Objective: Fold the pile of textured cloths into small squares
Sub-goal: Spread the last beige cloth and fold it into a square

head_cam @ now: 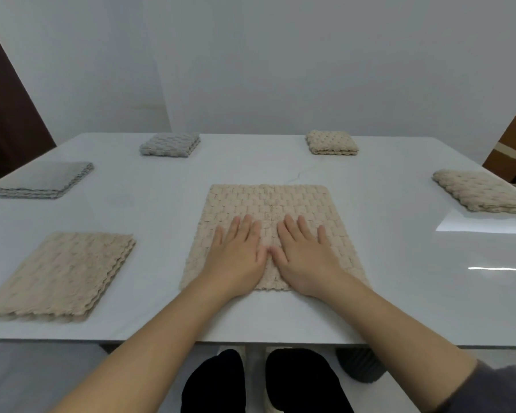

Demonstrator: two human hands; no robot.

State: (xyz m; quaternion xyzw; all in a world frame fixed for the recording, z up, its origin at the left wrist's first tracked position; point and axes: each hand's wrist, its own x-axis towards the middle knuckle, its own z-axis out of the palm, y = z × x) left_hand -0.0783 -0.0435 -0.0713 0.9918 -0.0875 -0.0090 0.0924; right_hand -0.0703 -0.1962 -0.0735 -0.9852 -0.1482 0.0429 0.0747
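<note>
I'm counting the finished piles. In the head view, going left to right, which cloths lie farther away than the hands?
From the left: flat grey stack → small grey folded square → small beige folded square → larger beige folded cloth.

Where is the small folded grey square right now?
Head view: the small folded grey square lies near the far edge of the table, left of centre, beyond the flat grey stack, level with the small folded beige square.
</note>
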